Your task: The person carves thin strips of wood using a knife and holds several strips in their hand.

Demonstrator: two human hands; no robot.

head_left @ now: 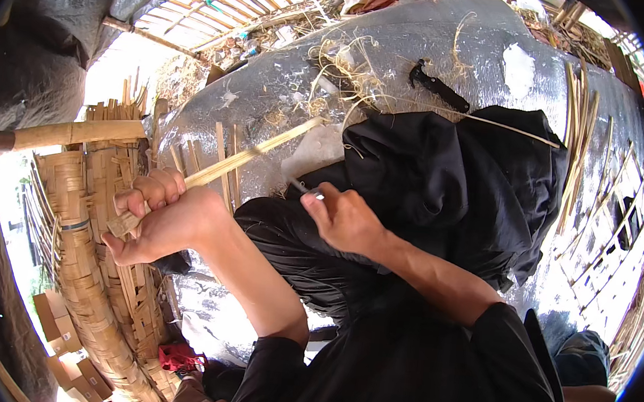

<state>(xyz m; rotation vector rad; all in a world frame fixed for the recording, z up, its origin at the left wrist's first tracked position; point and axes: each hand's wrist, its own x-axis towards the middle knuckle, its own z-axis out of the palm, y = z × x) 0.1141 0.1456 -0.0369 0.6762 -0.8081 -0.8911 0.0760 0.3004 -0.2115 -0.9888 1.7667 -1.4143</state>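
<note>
My left hand (164,214) is closed round the near end of a pale bamboo strip (253,151). The strip slants up and to the right, its far end by a whitish lump (317,153) on the ground sheet. My right hand (345,220), fingers curled, grips a thin grey blade-like tool (299,186) that pokes out past the fingertips toward the strip. Its handle is hidden in the hand and its outline is blurred. The tool and the strip are apart. Black cloth (454,174) covers my lap under the right hand.
Tangled bamboo shavings (345,69) and a black hooked tool (439,86) lie on the silvery sheet (271,82) beyond. Long thin bamboo strips (574,146) lie to the right. Woven bamboo (90,272) and a bamboo pole (75,136) stand left. Other people sit close at the lower edge.
</note>
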